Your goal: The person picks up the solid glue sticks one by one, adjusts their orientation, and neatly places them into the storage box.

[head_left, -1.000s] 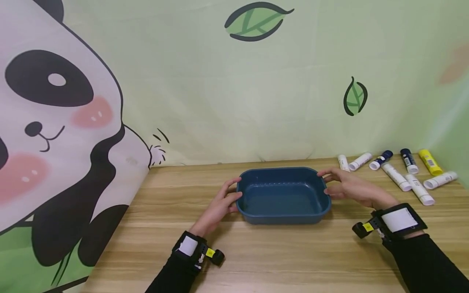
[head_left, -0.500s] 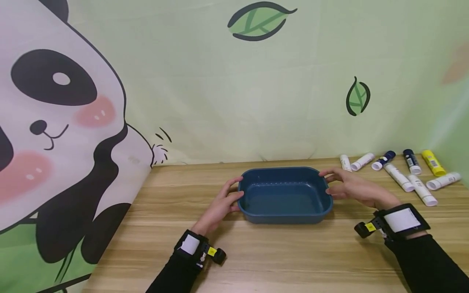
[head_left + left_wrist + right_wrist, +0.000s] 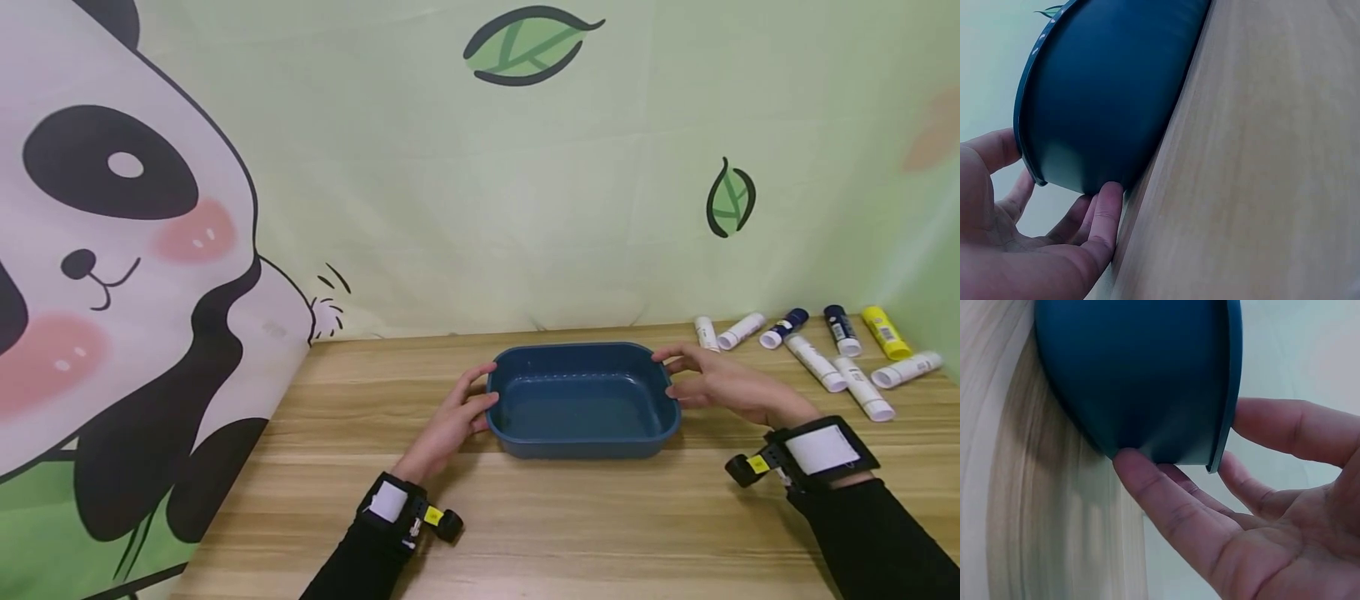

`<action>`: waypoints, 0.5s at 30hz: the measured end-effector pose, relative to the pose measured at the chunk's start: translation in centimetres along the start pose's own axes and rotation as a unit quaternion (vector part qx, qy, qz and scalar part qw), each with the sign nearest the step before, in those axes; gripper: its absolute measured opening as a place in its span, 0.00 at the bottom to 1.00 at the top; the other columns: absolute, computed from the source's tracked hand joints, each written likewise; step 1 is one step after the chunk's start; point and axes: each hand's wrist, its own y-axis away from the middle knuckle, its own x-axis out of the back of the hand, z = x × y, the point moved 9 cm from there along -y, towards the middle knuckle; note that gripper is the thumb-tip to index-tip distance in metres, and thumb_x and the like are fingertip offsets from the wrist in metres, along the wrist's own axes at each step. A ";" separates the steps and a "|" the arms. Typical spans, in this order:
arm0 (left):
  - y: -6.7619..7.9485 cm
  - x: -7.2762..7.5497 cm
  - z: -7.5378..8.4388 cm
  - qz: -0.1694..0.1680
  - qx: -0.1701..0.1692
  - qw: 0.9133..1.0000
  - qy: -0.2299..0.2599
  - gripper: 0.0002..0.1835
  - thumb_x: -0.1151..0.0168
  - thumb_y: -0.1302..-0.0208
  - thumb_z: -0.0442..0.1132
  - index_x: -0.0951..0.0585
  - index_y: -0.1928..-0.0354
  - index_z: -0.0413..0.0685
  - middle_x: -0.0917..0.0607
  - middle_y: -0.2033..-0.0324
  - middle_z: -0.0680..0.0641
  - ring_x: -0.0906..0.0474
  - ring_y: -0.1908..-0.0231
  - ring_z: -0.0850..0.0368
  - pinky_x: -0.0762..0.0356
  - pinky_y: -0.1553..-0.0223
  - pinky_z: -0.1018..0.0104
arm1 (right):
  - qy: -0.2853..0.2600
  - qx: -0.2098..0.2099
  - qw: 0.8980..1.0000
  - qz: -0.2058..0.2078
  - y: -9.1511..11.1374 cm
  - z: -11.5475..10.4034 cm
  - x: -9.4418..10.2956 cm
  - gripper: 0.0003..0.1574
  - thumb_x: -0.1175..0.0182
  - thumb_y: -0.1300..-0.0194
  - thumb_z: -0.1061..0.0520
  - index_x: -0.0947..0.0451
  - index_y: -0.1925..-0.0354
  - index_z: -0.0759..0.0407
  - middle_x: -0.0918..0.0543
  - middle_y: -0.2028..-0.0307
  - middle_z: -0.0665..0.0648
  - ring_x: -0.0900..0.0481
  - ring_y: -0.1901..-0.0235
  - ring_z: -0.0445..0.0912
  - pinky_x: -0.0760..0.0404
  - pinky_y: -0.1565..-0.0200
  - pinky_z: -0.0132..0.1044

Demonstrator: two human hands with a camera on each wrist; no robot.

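As we look down from the head, a dark-blue, rounded rectangular box [image 3: 585,400] rests on the wood-grained table [image 3: 375,542], near the back edge. The left hand [image 3: 446,425] and right hand [image 3: 723,387] grip its two short ends, digits spread; some fingers are partly hidden. Towards the back right corner lie five white cylindrical tubes [image 3: 864,390], two navy ones [image 3: 843,332] and a yellow one [image 3: 887,332], their print too small for us to read; the front edge is cut off. From the left wrist, we see a thumb against the rim and a fingertip low on the end wall; the box runs out of frame. From the right wrist, we find the same hold, with some fingertips hidden behind the box.
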 end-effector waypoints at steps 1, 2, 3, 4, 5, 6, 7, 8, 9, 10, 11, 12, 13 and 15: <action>0.0 0.0 0.0 0.000 0.000 1.000 0.000 0.27 0.48 0.18 0.41 0.37 0.21 0.60 0.39 0.25 0.37 0.28 0.35 0.42 0.23 0.37 0.54 | -0.001 0.000 1.000 0.000 0.0 0.0 0.0 0.41 0.41 0.27 0.63 0.48 0.26 0.72 0.41 0.31 0.78 0.23 0.42 0.59 0.17 0.44 0.42; -0.1 0.0 -0.1 -0.001 -0.001 1.000 -0.001 0.27 0.48 0.18 0.41 0.37 0.21 0.59 0.40 0.25 0.37 0.28 0.35 0.42 0.23 0.37 0.54 | -0.002 0.000 1.000 0.000 0.0 0.1 0.0 0.41 0.40 0.27 0.63 0.48 0.26 0.72 0.41 0.31 0.78 0.23 0.42 0.58 0.17 0.44 0.41; 0.0 0.0 -0.1 -0.001 -0.001 1.000 -0.002 0.27 0.48 0.18 0.42 0.37 0.21 0.59 0.40 0.25 0.38 0.28 0.35 0.42 0.23 0.37 0.55 | -0.003 0.000 1.000 -0.001 0.0 0.1 0.1 0.41 0.40 0.27 0.63 0.47 0.26 0.72 0.41 0.31 0.78 0.23 0.42 0.58 0.17 0.45 0.41; -0.1 0.1 -0.1 0.000 -0.001 1.000 -0.003 0.27 0.48 0.18 0.42 0.36 0.21 0.60 0.39 0.25 0.38 0.28 0.35 0.42 0.23 0.38 0.55 | -0.004 0.001 1.000 -0.001 0.0 0.1 0.1 0.40 0.40 0.27 0.63 0.47 0.26 0.72 0.41 0.31 0.78 0.23 0.43 0.58 0.17 0.45 0.41; -0.1 0.1 -0.1 -0.001 -0.002 1.000 -0.004 0.27 0.48 0.18 0.42 0.36 0.21 0.59 0.39 0.25 0.37 0.28 0.35 0.42 0.23 0.38 0.55 | -0.006 0.001 1.000 -0.001 -0.1 0.1 0.1 0.40 0.40 0.27 0.63 0.47 0.26 0.72 0.41 0.31 0.78 0.23 0.43 0.58 0.17 0.45 0.41; -0.1 0.1 -0.1 -0.002 -0.003 1.000 -0.005 0.27 0.48 0.18 0.42 0.37 0.21 0.59 0.39 0.25 0.37 0.28 0.35 0.42 0.23 0.38 0.55 | -0.007 0.001 1.000 -0.001 -0.1 0.1 0.1 0.40 0.40 0.27 0.63 0.47 0.26 0.72 0.41 0.32 0.78 0.23 0.43 0.58 0.17 0.45 0.41; -0.1 0.1 -0.2 -0.001 -0.002 1.000 -0.005 0.27 0.47 0.18 0.42 0.37 0.21 0.59 0.39 0.25 0.37 0.28 0.35 0.42 0.23 0.37 0.55 | -0.006 0.002 1.000 -0.001 -0.1 0.1 0.1 0.40 0.40 0.27 0.63 0.47 0.26 0.72 0.41 0.32 0.78 0.23 0.43 0.58 0.17 0.45 0.41; 0.0 0.1 -0.1 -0.002 -0.003 1.000 -0.006 0.28 0.47 0.18 0.42 0.37 0.21 0.59 0.39 0.25 0.37 0.29 0.35 0.42 0.23 0.37 0.55 | -0.007 0.002 1.000 -0.001 -0.1 0.1 0.2 0.40 0.40 0.27 0.63 0.47 0.26 0.72 0.41 0.32 0.78 0.23 0.43 0.58 0.17 0.46 0.41; 0.0 0.1 -0.1 -0.002 -0.002 1.000 -0.005 0.27 0.47 0.18 0.42 0.37 0.21 0.60 0.39 0.25 0.37 0.29 0.35 0.42 0.24 0.37 0.54 | -0.006 0.003 1.000 -0.001 -0.1 0.1 0.2 0.40 0.40 0.27 0.63 0.47 0.26 0.72 0.41 0.32 0.78 0.23 0.43 0.58 0.17 0.46 0.41; 0.0 0.1 -0.1 -0.002 -0.002 1.000 -0.004 0.28 0.47 0.18 0.42 0.37 0.21 0.60 0.39 0.25 0.37 0.29 0.34 0.42 0.24 0.37 0.54 | -0.006 0.003 1.000 -0.001 -0.1 0.1 0.2 0.40 0.40 0.27 0.63 0.47 0.26 0.72 0.41 0.32 0.78 0.23 0.43 0.58 0.17 0.46 0.41; 0.0 0.1 -0.1 -0.003 -0.002 1.000 -0.003 0.28 0.47 0.18 0.42 0.37 0.21 0.60 0.40 0.25 0.37 0.29 0.34 0.42 0.24 0.36 0.53 | -0.005 0.003 1.000 -0.001 -0.1 0.2 0.2 0.40 0.40 0.27 0.63 0.47 0.26 0.72 0.41 0.31 0.78 0.23 0.43 0.58 0.17 0.46 0.41; 0.0 0.0 -0.1 -0.002 -0.001 1.000 -0.002 0.28 0.47 0.18 0.42 0.37 0.21 0.60 0.40 0.25 0.37 0.29 0.34 0.42 0.24 0.36 0.53 | -0.005 0.003 1.000 -0.002 -0.1 0.2 0.2 0.40 0.40 0.27 0.63 0.47 0.26 0.72 0.41 0.31 0.78 0.23 0.43 0.58 0.17 0.45 0.41; 0.1 0.0 -0.1 -0.002 0.000 1.000 -0.001 0.28 0.47 0.18 0.42 0.37 0.21 0.60 0.40 0.25 0.38 0.29 0.34 0.42 0.24 0.36 0.53 | -0.005 0.003 1.000 -0.002 -0.1 0.2 0.2 0.40 0.40 0.27 0.63 0.47 0.26 0.72 0.41 0.31 0.78 0.23 0.43 0.58 0.17 0.45 0.41; 0.1 0.0 0.0 -0.003 0.000 1.000 0.002 0.28 0.47 0.18 0.42 0.37 0.21 0.60 0.40 0.25 0.38 0.29 0.35 0.42 0.25 0.36 0.53 | -0.006 0.003 1.000 -0.003 -0.1 0.2 0.2 0.40 0.40 0.27 0.63 0.47 0.26 0.72 0.41 0.31 0.78 0.23 0.43 0.59 0.17 0.45 0.42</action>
